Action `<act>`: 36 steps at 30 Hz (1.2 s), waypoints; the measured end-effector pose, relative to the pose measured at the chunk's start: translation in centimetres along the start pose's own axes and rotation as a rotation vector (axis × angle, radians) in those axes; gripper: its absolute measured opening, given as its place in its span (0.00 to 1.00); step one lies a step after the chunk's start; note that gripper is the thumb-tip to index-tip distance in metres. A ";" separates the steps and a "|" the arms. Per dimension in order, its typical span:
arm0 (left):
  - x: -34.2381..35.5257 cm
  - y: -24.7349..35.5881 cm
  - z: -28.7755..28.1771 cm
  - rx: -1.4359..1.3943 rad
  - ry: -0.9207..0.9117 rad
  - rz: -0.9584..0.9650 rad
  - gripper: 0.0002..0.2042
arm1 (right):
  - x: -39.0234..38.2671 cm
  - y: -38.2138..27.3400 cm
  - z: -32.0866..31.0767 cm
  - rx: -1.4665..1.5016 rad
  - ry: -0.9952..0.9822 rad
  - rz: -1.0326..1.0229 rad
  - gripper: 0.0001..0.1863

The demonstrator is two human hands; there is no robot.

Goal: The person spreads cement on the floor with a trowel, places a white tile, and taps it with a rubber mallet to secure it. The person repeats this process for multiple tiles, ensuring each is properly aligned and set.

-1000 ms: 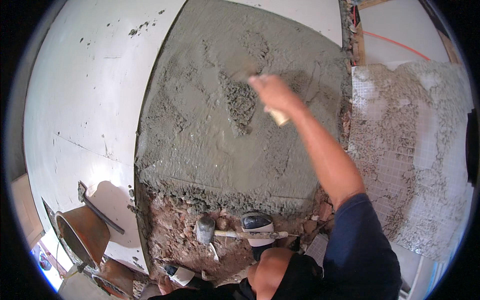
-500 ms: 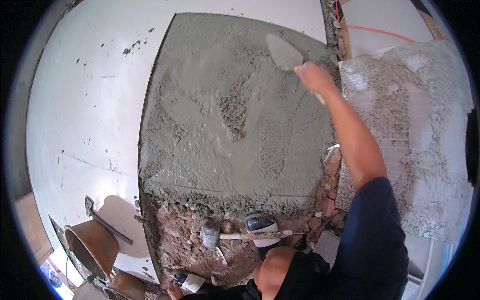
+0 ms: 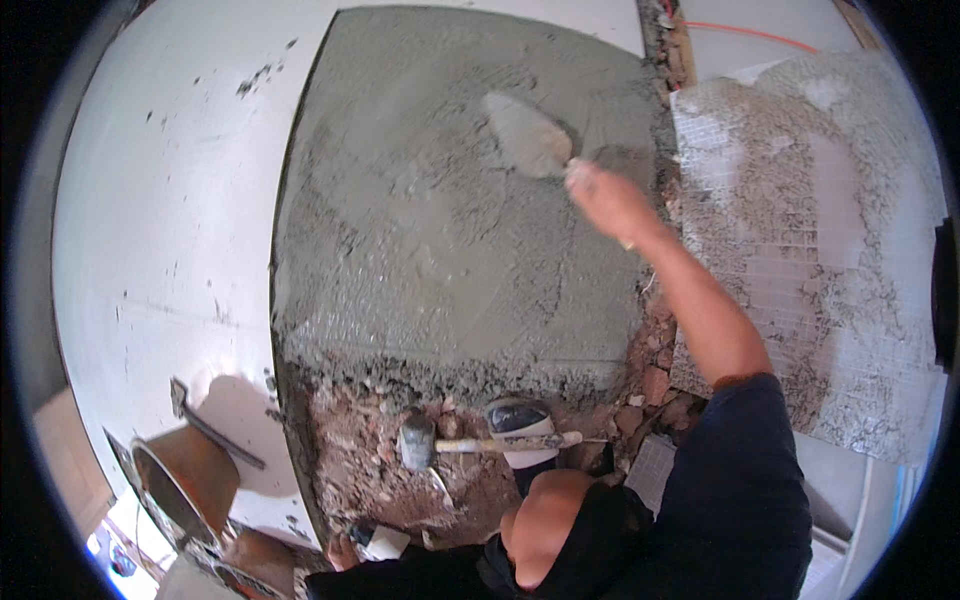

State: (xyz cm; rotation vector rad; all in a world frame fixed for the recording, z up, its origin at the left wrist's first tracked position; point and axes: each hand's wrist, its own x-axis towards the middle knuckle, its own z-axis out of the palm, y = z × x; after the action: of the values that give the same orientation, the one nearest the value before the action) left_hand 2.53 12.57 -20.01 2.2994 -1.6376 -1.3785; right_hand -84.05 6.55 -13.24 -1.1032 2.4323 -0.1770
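My right hand (image 3: 610,205) is closed round the handle of a pointed trowel (image 3: 530,140). The blade lies low over a broad bed of wet grey mortar (image 3: 400,290), its tip toward the far left. Behind the blade the mortar looks smeared smooth, with rougher patches around it. Down at the lower left, my left hand (image 3: 342,552) is beside a small white object (image 3: 385,543) near the white slab's edge. Its fingers are small and partly hidden, so its grip is unclear.
Large white slabs (image 3: 170,250) border the mortar on the left. A mallet (image 3: 417,440) lies across rubble (image 3: 350,450) by my shoe (image 3: 520,417). Rusty buckets (image 3: 205,475) and a dark hooked bar (image 3: 225,440) sit lower left. A mortar-caked sheet (image 3: 790,220) is on the right.
My right hand has brought the trowel left and nearer across the mortar. The rough lump in the middle is now spread flatter. The whole view has shifted slightly.
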 end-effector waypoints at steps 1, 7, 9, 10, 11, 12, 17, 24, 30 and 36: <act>0.0 0.2 -0.1 0.216 -0.024 0.118 0.13 | 0.5 0.3 -0.2 0.201 -0.050 0.025 0.29; -2.1 3.8 1.1 0.085 0.050 -0.019 0.15 | -4.7 -5.3 4.5 0.624 -0.409 0.074 0.27; -2.2 5.1 1.5 -0.034 0.065 -0.048 0.15 | -8.1 -7.4 7.0 0.429 -0.424 0.005 0.28; -2.3 5.5 1.5 -0.040 0.067 -0.040 0.15 | -9.8 -8.2 8.2 0.353 -0.410 -0.103 0.28; -2.2 5.8 1.5 -0.038 0.059 -0.041 0.15 | -11.4 -8.5 8.8 0.280 -0.498 -0.130 0.27; -2.4 5.9 1.5 -0.033 0.055 -0.039 0.15 | -12.7 -8.8 9.2 0.281 -0.517 -0.132 0.27; -2.8 4.8 1.1 -0.096 0.040 -0.031 0.18 | -10.2 -10.0 7.2 0.457 -0.309 0.081 0.26; -3.4 6.9 0.7 -0.222 0.069 -0.057 0.19 | -5.0 -14.9 9.2 0.460 -0.445 -0.051 0.25; -5.2 8.5 -0.7 -0.143 0.093 -0.085 0.18 | -15.9 -16.2 6.4 0.003 -0.398 -0.305 0.22; -5.3 7.2 -1.6 -0.400 0.090 0.053 0.21 | -21.6 -31.4 0.0 -0.377 -0.432 -0.826 0.20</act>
State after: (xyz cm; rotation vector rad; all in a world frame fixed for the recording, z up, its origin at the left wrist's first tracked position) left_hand -2.31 12.63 -12.39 2.0407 -1.2501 -1.4131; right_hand -50.33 1.46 3.83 -2.0209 1.5496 0.2539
